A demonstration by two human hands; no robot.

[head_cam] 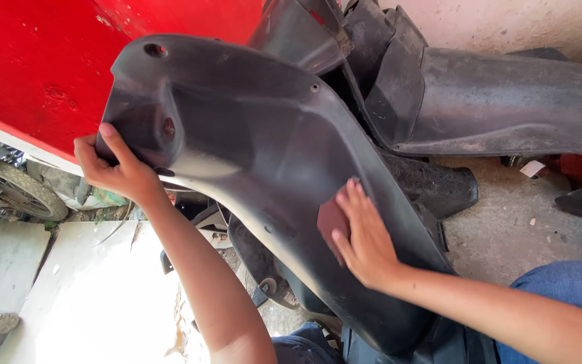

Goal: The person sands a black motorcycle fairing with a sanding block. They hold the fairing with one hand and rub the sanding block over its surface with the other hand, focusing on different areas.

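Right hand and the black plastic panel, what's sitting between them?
A reddish-brown abrasive sheet lies flat under the right hand, pressed against the black plastic panel, in the head view.

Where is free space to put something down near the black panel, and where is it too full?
Free: the pale slab left of the left hand's forearm, and bare concrete floor beyond the right hand. Crowded: wheel and clutter far left, stacked black parts above.
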